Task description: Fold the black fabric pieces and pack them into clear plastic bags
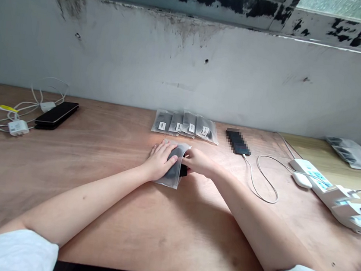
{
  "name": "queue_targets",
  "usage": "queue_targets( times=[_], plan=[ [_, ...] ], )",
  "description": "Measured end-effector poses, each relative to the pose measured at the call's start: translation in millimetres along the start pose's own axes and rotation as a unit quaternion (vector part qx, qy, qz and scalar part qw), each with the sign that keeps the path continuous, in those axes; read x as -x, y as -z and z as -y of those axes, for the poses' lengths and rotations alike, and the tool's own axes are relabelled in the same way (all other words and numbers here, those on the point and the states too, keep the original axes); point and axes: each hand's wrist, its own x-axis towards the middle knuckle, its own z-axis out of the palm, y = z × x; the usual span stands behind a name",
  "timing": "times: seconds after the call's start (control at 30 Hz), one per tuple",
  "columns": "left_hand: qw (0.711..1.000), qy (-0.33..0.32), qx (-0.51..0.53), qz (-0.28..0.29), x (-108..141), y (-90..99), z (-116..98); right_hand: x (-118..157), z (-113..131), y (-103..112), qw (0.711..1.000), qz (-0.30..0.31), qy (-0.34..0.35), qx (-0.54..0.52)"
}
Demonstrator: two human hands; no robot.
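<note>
A frosted plastic bag (172,179) lies on the wooden table in front of me, with dark contents showing through it. Flat on its left part rests my left hand (160,160), fingers stretched out. At the bag's right-hand opening, my right hand (197,161) has its fingers closed at a black item (183,170) that sticks partly out of the mouth. The hand hides much of that item, and its kind cannot be made out. Just behind, several similar frosted bags (182,125) with white labels lie overlapping in a row near the wall.
A phone (239,142) with a white cable lies right of the bags. Farther right stands a white power strip (327,191) with plugs. More bags (354,153) lie at the far right. On the left are a black case (57,115) and a white charger (18,127) with tangled cables.
</note>
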Motion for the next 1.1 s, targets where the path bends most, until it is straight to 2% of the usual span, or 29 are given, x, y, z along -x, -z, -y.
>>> queue_targets(
  times=[0.17, 0.3, 0.47, 0.57, 0.67, 0.8, 0.87, 0.97, 1.0, 1.07, 1.1],
  plan=[
    [1.000, 0.003, 0.007, 0.003, -1.3, 2.0, -3.3, -1.3, -6.2, -9.2, 0.990, 0.026, -0.037, -0.133],
    [1.000, 0.015, 0.014, -0.002, -2.1, 2.0, -4.3, -7.4, -14.8, -23.4, 0.966, 0.033, -0.064, -0.247],
    [0.999, 0.043, 0.006, -0.033, -2.4, -0.2, -7.0, -6.7, -10.1, -35.7, 0.930, 0.053, -0.086, -0.354],
    [0.996, 0.055, 0.006, -0.065, -1.1, -4.6, -9.1, -4.9, -6.6, -37.7, 0.921, 0.062, -0.083, -0.375],
    [0.993, 0.072, 0.021, -0.087, 0.6, -9.0, -11.9, -5.4, -9.3, -35.9, 0.932, 0.076, -0.060, -0.350],
    [0.994, 0.081, 0.019, -0.065, -0.9, -1.5, -14.9, -8.0, -18.3, -22.8, 0.974, 0.115, -0.035, -0.194],
    [0.999, 0.043, 0.001, -0.026, -4.4, 9.3, -13.7, -9.2, -21.2, -11.4, 0.981, 0.142, -0.038, -0.126],
    [0.995, -0.078, -0.021, 0.066, -10.7, 24.3, -7.3, -9.8, -21.5, 9.5, 0.975, 0.195, -0.045, -0.093],
    [0.990, -0.099, -0.027, 0.094, -12.2, 27.1, -4.8, -9.8, -21.1, 16.9, 0.972, 0.216, -0.052, -0.083],
    [0.986, -0.098, -0.040, 0.132, -13.7, 28.6, -0.6, -10.0, -21.6, 30.6, 0.970, 0.229, -0.066, -0.049],
    [0.985, -0.086, -0.047, 0.141, -13.6, 27.8, 0.5, -10.6, -23.1, 36.2, 0.975, 0.208, -0.068, -0.033]
  ],
)
